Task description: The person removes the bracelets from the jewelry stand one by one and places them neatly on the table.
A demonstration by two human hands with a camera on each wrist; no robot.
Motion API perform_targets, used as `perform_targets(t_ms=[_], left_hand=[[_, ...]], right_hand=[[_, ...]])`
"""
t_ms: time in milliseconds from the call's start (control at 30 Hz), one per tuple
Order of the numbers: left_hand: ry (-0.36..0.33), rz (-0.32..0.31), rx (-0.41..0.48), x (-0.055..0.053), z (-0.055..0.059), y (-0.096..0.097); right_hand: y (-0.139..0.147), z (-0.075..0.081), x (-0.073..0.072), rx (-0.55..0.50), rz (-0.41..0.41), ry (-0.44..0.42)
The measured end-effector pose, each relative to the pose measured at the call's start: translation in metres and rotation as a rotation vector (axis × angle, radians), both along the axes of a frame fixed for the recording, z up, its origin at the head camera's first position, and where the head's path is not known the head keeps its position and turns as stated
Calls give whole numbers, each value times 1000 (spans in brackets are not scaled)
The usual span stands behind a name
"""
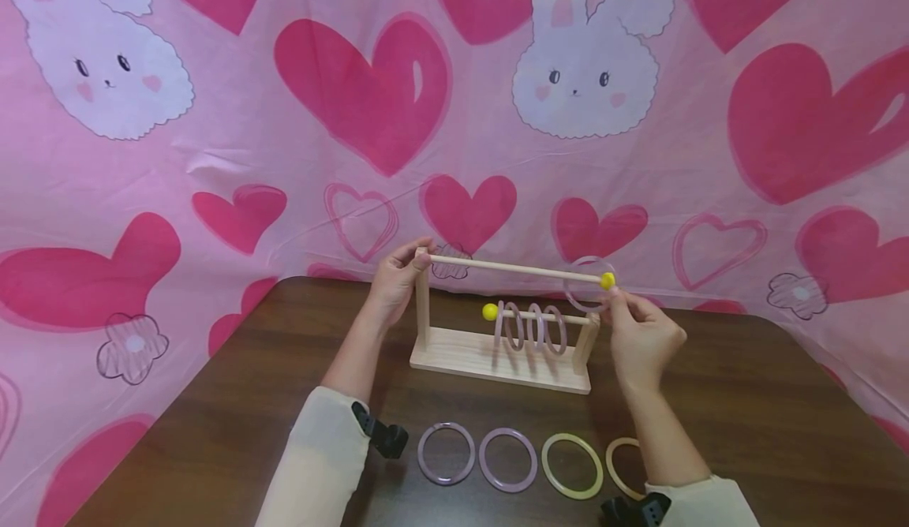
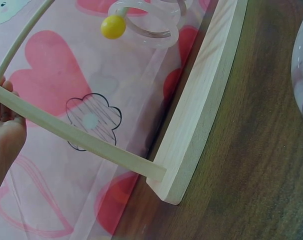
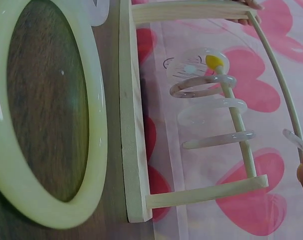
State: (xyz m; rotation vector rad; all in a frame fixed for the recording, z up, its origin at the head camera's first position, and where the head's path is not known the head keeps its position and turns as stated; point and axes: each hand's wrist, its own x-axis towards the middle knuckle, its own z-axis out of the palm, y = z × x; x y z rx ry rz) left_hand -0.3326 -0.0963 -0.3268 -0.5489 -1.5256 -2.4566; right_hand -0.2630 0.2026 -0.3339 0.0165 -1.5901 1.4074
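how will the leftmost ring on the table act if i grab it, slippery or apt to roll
The ring is probably stiff, as it shows an even, round shape. It may feel a bit slippery, since its surface looks glossy. Lying flat on the table, it would likely slide if pushed, though on edge it could roll.

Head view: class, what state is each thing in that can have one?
Left hand: gripping the tall post near its top
Right hand: pinching a pale ring at the upper rod's yellow end; whether threaded, unclear
Lower rod: carrying four rings
Base: flat on the table
Two purple rings: lying flat
Left yellow ring: lying flat
Right yellow ring: lying flat, partly hidden
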Motion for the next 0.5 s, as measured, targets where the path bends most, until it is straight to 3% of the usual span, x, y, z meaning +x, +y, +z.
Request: perform_targets(t_ms=[300,500], left_hand=[[7,10,-17,-1,-1,0],[16,2,-14,-2,-2,0]], right_hand=[[3,3,1,8,-62,-10],[6,2,0,-67,-6,-11]])
